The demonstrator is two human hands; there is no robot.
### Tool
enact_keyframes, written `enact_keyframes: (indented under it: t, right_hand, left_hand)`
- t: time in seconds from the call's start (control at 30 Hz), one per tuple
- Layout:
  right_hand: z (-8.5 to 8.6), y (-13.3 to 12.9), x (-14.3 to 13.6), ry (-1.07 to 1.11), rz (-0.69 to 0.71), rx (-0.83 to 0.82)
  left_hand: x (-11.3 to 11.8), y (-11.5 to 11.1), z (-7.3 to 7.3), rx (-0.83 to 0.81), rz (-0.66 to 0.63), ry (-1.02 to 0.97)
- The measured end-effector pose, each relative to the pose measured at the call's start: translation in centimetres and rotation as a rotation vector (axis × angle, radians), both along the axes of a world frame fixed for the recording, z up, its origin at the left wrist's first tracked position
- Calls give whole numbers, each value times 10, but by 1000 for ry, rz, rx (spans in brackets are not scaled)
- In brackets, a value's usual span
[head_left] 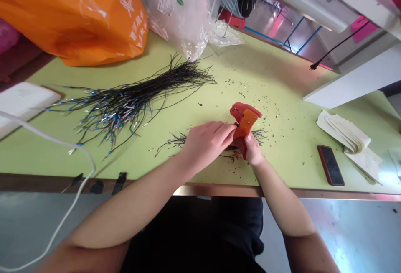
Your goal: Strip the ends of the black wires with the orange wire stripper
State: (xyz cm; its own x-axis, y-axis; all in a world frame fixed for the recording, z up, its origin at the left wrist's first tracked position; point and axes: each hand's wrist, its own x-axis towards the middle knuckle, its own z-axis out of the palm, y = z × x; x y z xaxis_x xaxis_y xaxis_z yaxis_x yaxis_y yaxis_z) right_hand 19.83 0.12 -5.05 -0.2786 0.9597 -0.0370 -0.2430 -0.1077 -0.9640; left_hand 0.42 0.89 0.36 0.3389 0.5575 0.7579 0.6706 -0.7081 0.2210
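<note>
An orange and red wire stripper (247, 120) is gripped by its handles in my right hand (253, 149), its head tilted up to the left. My left hand (208, 141) is closed at the tool's jaws, fingertips pinched together; what they hold is too small to make out. Beneath both hands lies a small bundle of black wires (177, 140), its ends showing on either side. A larger bundle of black wires (153, 87) with blue and silver ends is spread over the green table (275, 72) at the left.
An orange bag (103, 22) and a clear plastic bag (178, 9) stand at the back left. A white box (25, 103) and white cable (89, 156) are at the left. Dark scraps dot the middle. A phone (331, 165) and folded papers (344, 133) lie right.
</note>
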Motion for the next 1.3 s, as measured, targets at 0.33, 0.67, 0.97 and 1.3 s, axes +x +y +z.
enact_keyframes:
  t: [0.33,0.67,0.97,1.3]
  right_hand:
    - [-7,-4,3,-21,-31,93]
    - [-2,-5,0,-59,24,137]
    - [11,-7,-10,-56,3,128]
    - [13,-4,-11,49,-46,148]
  left_hand:
    - [2,-5,6,82,-59,-46]
    - [2,-6,9,113,-59,-50]
    - [3,-6,7,105,-62,-50]
    - [2,-6,7,106,-76,-65]
